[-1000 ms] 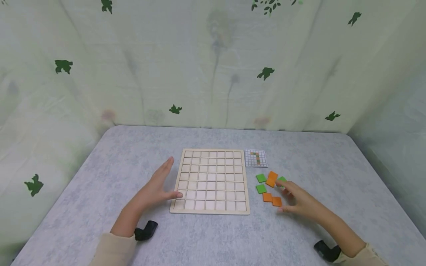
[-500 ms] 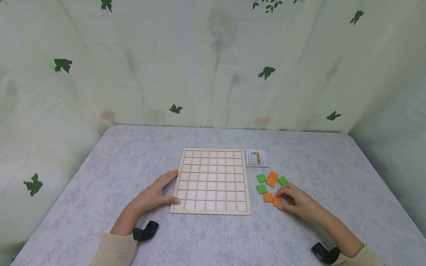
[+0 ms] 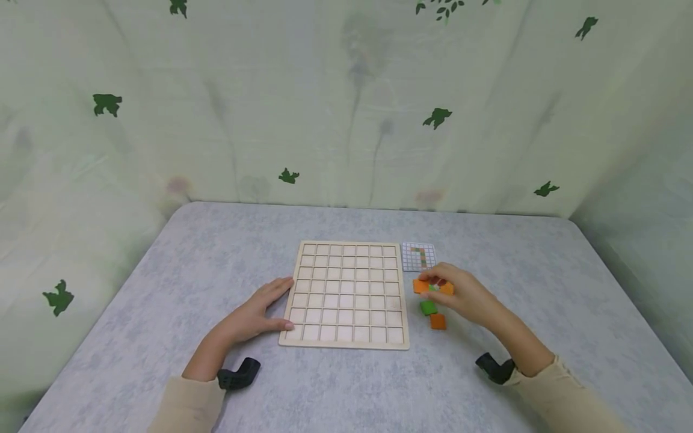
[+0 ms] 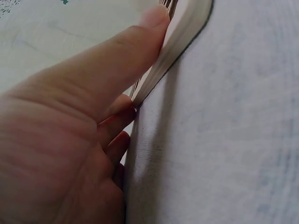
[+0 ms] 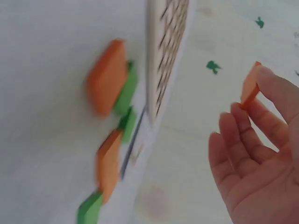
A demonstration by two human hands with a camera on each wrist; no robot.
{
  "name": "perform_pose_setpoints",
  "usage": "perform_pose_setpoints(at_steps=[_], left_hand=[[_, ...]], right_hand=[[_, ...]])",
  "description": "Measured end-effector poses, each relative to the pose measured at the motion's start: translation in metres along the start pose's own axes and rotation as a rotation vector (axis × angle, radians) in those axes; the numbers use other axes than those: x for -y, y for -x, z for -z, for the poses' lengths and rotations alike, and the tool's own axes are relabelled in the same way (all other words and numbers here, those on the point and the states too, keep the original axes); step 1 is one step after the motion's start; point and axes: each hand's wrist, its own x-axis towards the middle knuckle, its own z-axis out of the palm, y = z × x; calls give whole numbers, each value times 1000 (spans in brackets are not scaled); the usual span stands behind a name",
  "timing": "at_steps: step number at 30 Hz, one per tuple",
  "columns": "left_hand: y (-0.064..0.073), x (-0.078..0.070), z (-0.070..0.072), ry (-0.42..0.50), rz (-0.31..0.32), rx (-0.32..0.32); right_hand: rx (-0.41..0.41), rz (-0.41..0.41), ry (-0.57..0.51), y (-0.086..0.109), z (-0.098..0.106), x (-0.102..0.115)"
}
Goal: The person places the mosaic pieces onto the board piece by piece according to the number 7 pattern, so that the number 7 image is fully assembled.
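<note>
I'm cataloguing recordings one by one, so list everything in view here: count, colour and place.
Grid board: one, pale wood, on the table
Pattern card: one, white with orange and green squares, by the board's far right corner
Orange tiles: at least three, orange, one in the right hand, others right of the board
Green tiles: at least three, green, right of the board
Table: one, mottled grey, under the board
Backdrop: count unclear, pale green with dark green bird shapes, around the table
Wrist devices: two, black, one per wrist
Sleeves: two, beige, on the forearms
Left hand: one, bare, at the board's left edge
Right hand: one, bare, pinching an orange tile
</note>
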Motion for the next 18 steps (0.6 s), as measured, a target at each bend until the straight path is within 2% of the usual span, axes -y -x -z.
perform_pose_setpoints(at_steps=[4, 10, 13, 18], left_hand=[[0, -1, 1, 1, 1, -1], [-1, -2, 1, 2, 1, 0], [-1, -2, 0, -5, 5, -2], [0, 0, 0, -6, 10, -6]], right_hand=[[-86, 76, -23, -32, -12, 12], [-197, 104, -153, -80, -35, 24], [-212, 98, -190, -102, -49, 29], [-179, 40, -267, -128, -74, 30]])
